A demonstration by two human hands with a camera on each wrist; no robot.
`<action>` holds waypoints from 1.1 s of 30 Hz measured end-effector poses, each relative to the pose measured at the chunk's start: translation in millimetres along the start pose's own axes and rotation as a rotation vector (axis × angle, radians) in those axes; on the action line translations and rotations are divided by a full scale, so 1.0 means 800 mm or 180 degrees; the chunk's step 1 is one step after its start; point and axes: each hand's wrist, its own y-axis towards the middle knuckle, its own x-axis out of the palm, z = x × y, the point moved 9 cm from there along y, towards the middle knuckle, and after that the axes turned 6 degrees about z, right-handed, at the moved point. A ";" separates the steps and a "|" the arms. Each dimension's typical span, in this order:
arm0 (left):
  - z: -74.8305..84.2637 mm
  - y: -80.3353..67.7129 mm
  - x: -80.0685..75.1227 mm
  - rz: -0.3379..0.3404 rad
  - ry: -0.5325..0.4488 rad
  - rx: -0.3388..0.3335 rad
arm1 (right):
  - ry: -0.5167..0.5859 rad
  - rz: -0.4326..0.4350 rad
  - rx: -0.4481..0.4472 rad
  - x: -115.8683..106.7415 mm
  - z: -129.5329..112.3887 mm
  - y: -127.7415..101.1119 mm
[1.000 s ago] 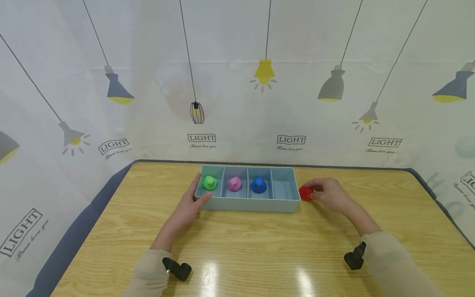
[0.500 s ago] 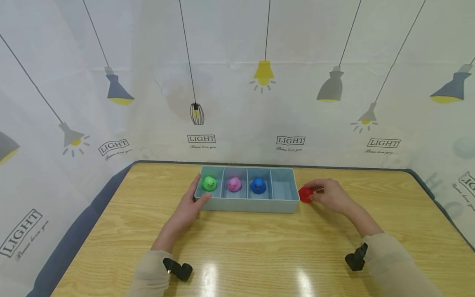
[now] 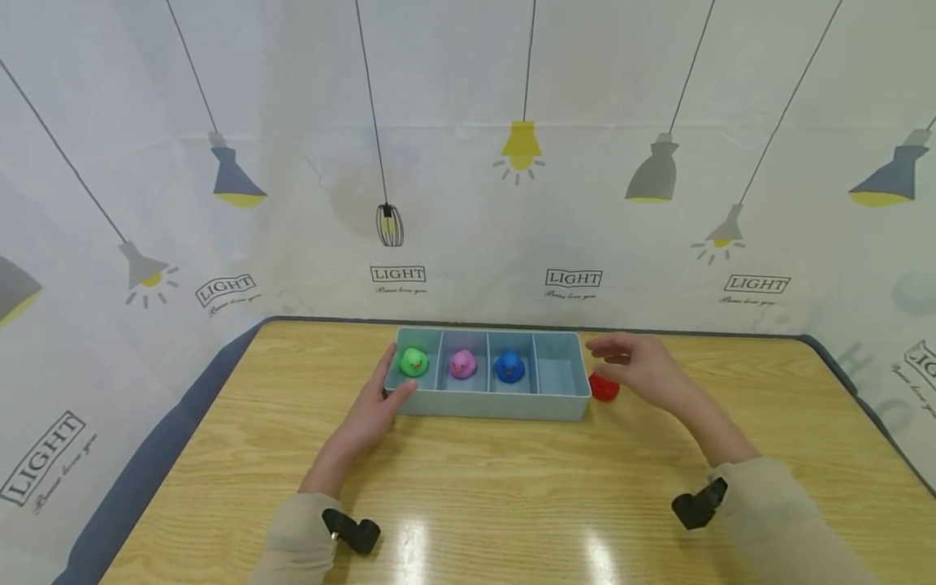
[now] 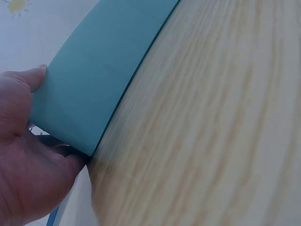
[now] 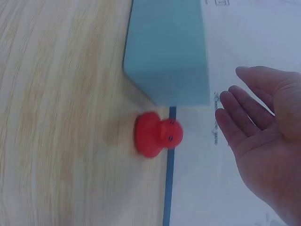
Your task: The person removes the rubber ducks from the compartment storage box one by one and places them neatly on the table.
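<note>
A pale blue box with compartments (image 3: 490,405) stands near the far edge of the table. In it sit a green toy duck (image 3: 413,362), a pink duck (image 3: 462,364) and a blue duck (image 3: 509,367), each in its own compartment; the rightmost compartment holds nothing. My left hand (image 3: 371,410) grips the box's left end, thumb at the front rim and fingers along the end wall. Just outside the right end, a red duck (image 5: 150,134) stands upright on the table. Above it is my right hand (image 3: 649,372), fingers loose and apart from the duck, partly covering it in the head view.
The wooden table (image 3: 483,487) stretches in front of the box. A white cloth backdrop (image 3: 453,162) printed with lamps rises behind and at both sides. Small black cameras sit on both wrists, below the beige sleeves (image 3: 296,532).
My right hand has let go of the red duck and lifted a little above it. The red duck stays beside the box, and the left hand has not moved.
</note>
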 end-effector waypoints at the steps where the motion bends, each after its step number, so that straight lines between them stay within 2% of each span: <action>1: 0.000 0.000 0.000 -0.0004 0.0001 0.0001 | 0.0065 -0.0005 -0.0022 0.003 -0.007 0.000; 5: 0.001 -0.001 0.002 -0.0012 0.0012 -0.0003 | 0.0283 -0.0057 -0.0141 0.015 -0.031 0.001; 15: -0.003 0.001 0.003 0.0000 -0.0024 -0.0047 | 0.0442 -0.0302 -0.0458 0.059 -0.068 0.031; 22: -0.002 0.000 0.003 -0.0029 -0.0066 -0.0068 | 0.0495 -0.0333 -0.0510 0.084 -0.071 0.044; 33: -0.005 0.001 0.005 -0.0038 -0.0090 -0.0106 | 0.0215 -0.0432 -0.0408 0.111 -0.068 0.054</action>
